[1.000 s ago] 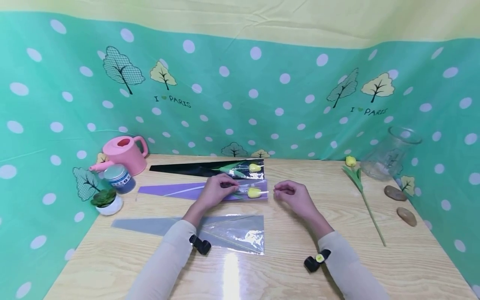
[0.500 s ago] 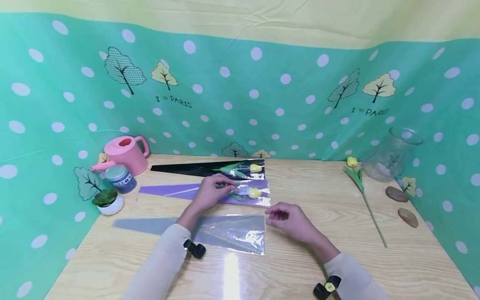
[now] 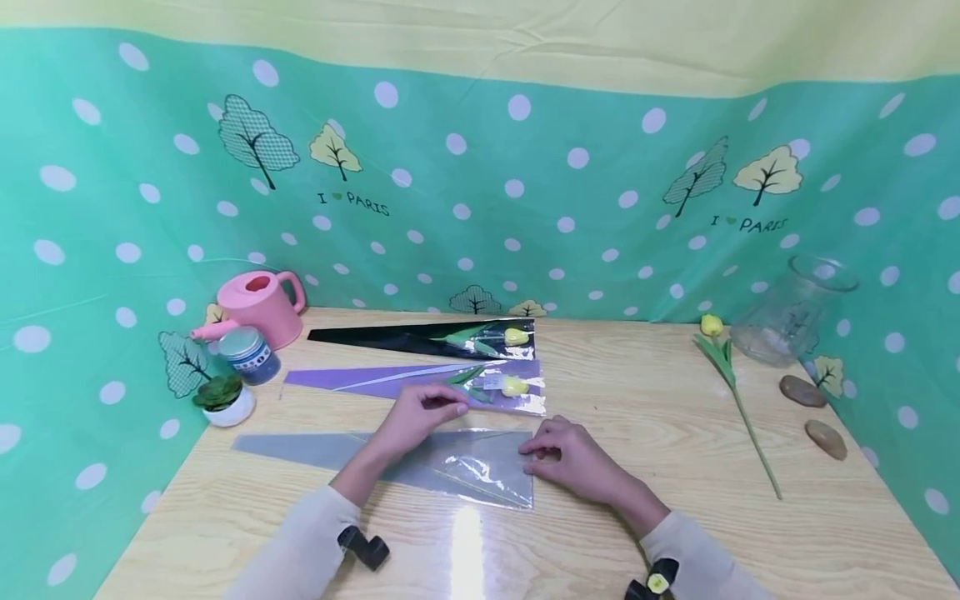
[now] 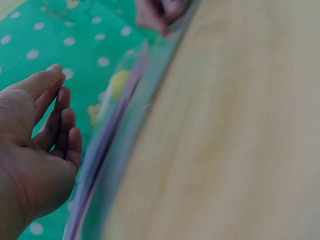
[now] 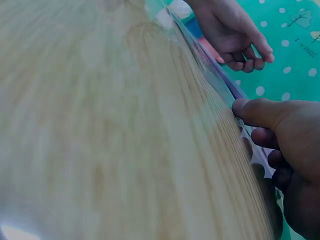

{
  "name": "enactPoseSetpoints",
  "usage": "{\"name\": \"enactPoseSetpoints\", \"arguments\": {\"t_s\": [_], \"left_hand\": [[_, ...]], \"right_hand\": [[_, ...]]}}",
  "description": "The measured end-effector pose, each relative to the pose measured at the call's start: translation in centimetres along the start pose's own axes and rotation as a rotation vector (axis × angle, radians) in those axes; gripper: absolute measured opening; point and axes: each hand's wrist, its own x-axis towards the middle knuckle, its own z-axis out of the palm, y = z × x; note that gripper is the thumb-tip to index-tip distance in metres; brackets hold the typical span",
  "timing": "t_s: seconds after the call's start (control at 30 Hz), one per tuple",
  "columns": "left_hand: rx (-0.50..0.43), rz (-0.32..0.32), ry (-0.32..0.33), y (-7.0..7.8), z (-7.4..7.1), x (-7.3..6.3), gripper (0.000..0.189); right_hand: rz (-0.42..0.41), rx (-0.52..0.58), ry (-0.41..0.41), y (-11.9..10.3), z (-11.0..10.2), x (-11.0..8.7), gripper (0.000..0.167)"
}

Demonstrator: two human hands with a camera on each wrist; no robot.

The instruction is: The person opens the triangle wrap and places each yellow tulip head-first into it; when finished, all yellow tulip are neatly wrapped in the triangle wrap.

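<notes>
A grey sleeve (image 3: 330, 450) with a clear front lies flat nearest the person. At its wide right end is my right hand (image 3: 573, 462), bent fingers and thumb at the edge; in the right wrist view the thumb (image 5: 260, 112) meets the film, but whether it pinches it is unclear. My left hand (image 3: 420, 421) is above the table between the grey sleeve and a purple sleeve (image 3: 322, 379), loosely curled and holding nothing. Inside the purple sleeve lies a yellow tulip (image 3: 515, 386). Behind it, a black sleeve (image 3: 360, 337) holds another tulip (image 3: 516, 337).
A loose tulip (image 3: 750, 429) lies at right, beside a leaning glass vase (image 3: 780, 325) and two brown stones (image 3: 802, 391). At left stand a pink watering can (image 3: 262, 308), a blue jar (image 3: 253, 358) and a potted succulent (image 3: 225, 400).
My right hand has moved from the purple sleeve's end toward me to the grey sleeve's end. My left hand has left the purple sleeve and come nearer. The grey sleeve's glare has shifted.
</notes>
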Motion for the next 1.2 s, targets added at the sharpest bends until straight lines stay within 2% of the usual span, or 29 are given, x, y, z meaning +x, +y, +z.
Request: {"name": "enactPoseSetpoints", "arguments": {"t_s": [0.1,0.3,0.43,0.6,0.83,1.2], "left_hand": [[0.002,-0.008,-0.044,0.0,0.7,-0.7,0.022],[0.05,-0.02,-0.081,-0.7,1.3,-1.6,0.021],[0.119,0.005,-0.075,-1.5,1.5,-2.1,0.02],[0.214,0.073,-0.051,-2.0,1.8,-2.4,0.02],[0.235,0.124,-0.038,-1.9,2.0,-2.5,0.021],[0.263,0.125,-0.042,-1.9,2.1,-2.3,0.023]], "right_hand": [[0.006,-0.044,0.012,-0.1,-0.1,0.2,0.02],[0.042,-0.074,0.047,-0.1,-0.4,0.5,0.017],[0.034,-0.067,0.072,0.1,-0.4,0.5,0.015],[0.038,-0.053,0.107,0.4,-0.3,0.3,0.012],[0.045,0.019,0.143,0.5,-0.3,0.2,0.01],[0.105,0.188,0.198,0.6,-0.3,0.0,0.01]]}}
